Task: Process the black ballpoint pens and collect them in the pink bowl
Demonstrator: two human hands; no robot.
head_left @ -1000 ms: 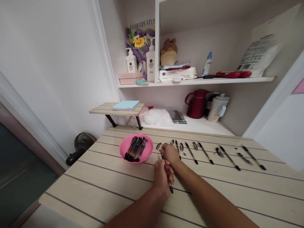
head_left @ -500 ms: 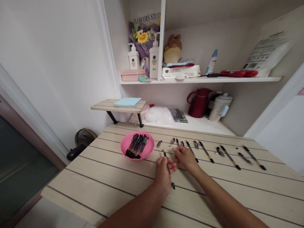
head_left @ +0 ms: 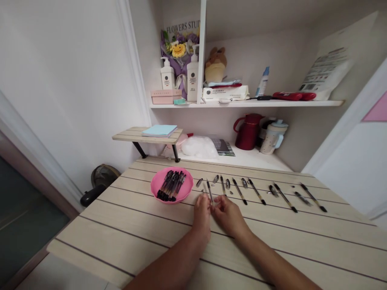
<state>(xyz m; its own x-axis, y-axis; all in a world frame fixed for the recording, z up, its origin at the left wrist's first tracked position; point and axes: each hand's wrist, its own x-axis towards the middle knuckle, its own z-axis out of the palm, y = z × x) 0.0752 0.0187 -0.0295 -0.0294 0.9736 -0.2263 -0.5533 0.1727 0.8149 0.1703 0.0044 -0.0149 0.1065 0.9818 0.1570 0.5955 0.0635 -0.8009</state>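
Observation:
A slim black pen [head_left: 209, 188] points away from me, tip up, its lower end hidden between my fingers. My left hand [head_left: 202, 213] is closed around its lower left side, and a small pale pointed piece shows just above those fingertips; I cannot tell whether they hold it. From the right, the fingers of my right hand [head_left: 228, 214] pinch close to the same lower end. Just beyond the hands lie a clear pen cap [head_left: 199, 182], another cap [head_left: 215, 179] and an uncapped black pen [head_left: 223, 185].
A pink bowl [head_left: 154, 191] holding several black pens stands left of my hands. Rightward, more uncapped pens [head_left: 256, 191] and caps [head_left: 244, 183] lie in a spaced row. Behind are a small raised stand [head_left: 127, 135], a white plastic bag [head_left: 199, 147] and a red jug [head_left: 249, 132].
My right hand has come left and nearer, up against my left hand. The pen's dark lower end, which showed below my left hand, is now hidden. The view has shifted slightly.

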